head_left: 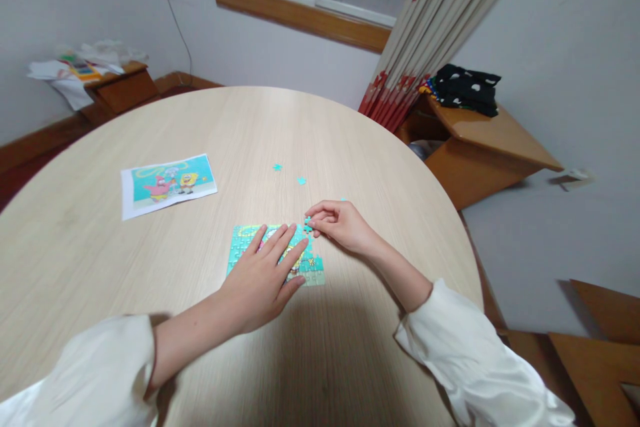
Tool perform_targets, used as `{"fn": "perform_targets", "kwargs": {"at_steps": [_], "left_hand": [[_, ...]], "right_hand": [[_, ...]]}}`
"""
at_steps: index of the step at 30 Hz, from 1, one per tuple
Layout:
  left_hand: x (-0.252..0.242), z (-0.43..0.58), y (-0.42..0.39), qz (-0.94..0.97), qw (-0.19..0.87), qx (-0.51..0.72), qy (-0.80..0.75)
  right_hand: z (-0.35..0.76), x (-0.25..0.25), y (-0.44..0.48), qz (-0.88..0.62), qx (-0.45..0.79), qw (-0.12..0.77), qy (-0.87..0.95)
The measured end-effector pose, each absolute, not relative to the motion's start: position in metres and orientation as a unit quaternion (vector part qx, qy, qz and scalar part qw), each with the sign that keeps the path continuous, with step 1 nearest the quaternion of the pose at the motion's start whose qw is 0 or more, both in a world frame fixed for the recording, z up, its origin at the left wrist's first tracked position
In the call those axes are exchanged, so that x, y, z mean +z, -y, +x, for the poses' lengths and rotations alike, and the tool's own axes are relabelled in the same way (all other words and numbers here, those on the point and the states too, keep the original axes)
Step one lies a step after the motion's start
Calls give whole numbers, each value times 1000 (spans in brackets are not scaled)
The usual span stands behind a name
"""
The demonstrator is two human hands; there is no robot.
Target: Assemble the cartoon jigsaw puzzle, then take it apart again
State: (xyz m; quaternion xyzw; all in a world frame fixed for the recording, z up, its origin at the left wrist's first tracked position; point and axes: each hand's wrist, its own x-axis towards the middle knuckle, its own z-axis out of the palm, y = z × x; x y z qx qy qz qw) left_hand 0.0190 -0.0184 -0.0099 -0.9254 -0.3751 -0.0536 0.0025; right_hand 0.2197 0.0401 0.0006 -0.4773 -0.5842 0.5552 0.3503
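Observation:
A small teal jigsaw puzzle [240, 248] lies flat on the round wooden table [250, 133], mostly assembled. My left hand [263, 280] rests flat on it, fingers stretched out and spread, covering its middle. My right hand [337, 221] is at the puzzle's upper right corner, fingers pinched on a small teal puzzle piece [308, 222] that touches the puzzle's edge. Two loose teal pieces [277, 167] [301, 181] lie farther back on the table, apart from both hands.
A printed cartoon reference picture [169, 184] lies on the table to the left. Behind are a low wooden cabinet with papers [117, 83], a window, a folded curtain [425, 33], and a wooden side table with dark clothes [467, 90] on the right.

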Motion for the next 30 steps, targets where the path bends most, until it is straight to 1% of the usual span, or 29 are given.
{"fn": "perform_targets", "kwargs": {"at_steps": [2, 4, 10, 12, 14, 18, 21, 25, 30], "left_hand": [[-10, 19, 19, -926, 5, -53, 374], [-11, 19, 19, -925, 10, -56, 375], [-13, 18, 18, -925, 17, -69, 373], [-14, 18, 17, -926, 20, -67, 372], [-14, 18, 17, -926, 23, -66, 372], [-16, 18, 16, -925, 24, -69, 374], [-17, 17, 16, -925, 22, -73, 372], [-17, 17, 16, -924, 18, -77, 373], [-14, 18, 17, -925, 14, -73, 373]], "right_hand": [[222, 1, -41, -473, 542, 351, 599], [228, 3, -44, -480, 502, 363, 621], [272, 8, -58, -571, 280, 431, 640], [284, 3, -63, -594, 207, 433, 646], [290, -6, -69, -605, 166, 429, 650], [293, -21, -80, -607, 137, 398, 674], [293, -24, -83, -608, 85, 363, 701], [287, -14, -72, -613, 9, 328, 719], [273, -1, -55, -623, 1, 234, 746]]}}
